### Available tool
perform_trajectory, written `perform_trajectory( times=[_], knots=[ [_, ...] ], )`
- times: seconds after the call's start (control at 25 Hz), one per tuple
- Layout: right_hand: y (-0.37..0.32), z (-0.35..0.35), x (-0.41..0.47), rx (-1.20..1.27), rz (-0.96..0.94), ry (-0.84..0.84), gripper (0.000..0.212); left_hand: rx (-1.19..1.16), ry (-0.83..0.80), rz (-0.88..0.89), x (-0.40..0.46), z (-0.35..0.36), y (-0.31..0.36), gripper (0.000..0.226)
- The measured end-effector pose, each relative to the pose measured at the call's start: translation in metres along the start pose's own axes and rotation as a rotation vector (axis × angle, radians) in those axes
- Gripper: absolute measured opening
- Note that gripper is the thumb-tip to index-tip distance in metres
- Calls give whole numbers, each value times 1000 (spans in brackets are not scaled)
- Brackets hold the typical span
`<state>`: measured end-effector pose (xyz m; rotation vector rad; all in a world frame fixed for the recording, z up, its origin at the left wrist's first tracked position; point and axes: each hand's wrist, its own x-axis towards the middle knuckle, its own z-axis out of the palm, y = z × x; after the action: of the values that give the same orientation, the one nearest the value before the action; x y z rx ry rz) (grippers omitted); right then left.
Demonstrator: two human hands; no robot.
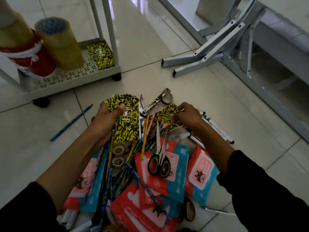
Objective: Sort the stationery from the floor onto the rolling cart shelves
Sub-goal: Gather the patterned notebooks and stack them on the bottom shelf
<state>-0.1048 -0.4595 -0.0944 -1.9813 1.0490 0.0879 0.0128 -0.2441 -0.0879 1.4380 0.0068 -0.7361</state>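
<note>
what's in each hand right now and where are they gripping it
Left hand grips yellow-black spiral notepads along their left edge; right hand pinches another notepad's upper right corner.

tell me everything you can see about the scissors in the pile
The black-handled scissors with yellow-green loop linings lie flat on top of a red and blue wipes packet near the middle of the floor pile. The two oval handle loops point toward the person. The bare metal blades look slightly parted and point away, toward the yellow and black speckled notebook that the right hand pinches. The blade tips run into the clutter of pencils. Neither hand touches the scissors.
</note>
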Motion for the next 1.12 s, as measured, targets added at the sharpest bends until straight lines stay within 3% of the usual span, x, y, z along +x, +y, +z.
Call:
perform_trajectory(
  times=[0.08, 0.28, 0.36, 0.44, 0.6, 0.76, 0.88, 0.96, 1.04, 1.12],
  knots=[
    [-9, -11, -12, 45, -63, 38, 21, 15, -1, 18, -3, 0, 1, 34],
    [-35, -31, -32, -173, -362, 191, 23, 56, 26, 75, -8, 5, 7, 27],
    [-52, -36, -41, -121, -466, 196, 20, 89, 21, 126, -9, 5, 12, 27],
    [-72, -39, -47, 1, -517, 106, 19, 128, -9, 181, -10, 3, 19, 27],
    [-100, -17, -39, 163, -561, -243, 16, 74, -110, 210, -12, -1, 25, 35],
    [-110, 27, -25, 225, -584, -227, 20, -104, -167, 129, -14, -10, 28, 53],
    [-123, 53, -30, 179, -656, -172, 28, -38, -125, 190, -18, -29, 31, 64],
    [-130, 66, -36, 229, -595, -165, 41, -26, -90, 218, -20, -44, 32, 59],
    [-134, 78, -40, 300, -434, -307, 45, -7, -71, 265, -22, -59, 36, 51],
    [-130, 89, -41, 289, -401, -478, 40, 63, -52, 316, -23, -70, 39, 43]
  ],
)
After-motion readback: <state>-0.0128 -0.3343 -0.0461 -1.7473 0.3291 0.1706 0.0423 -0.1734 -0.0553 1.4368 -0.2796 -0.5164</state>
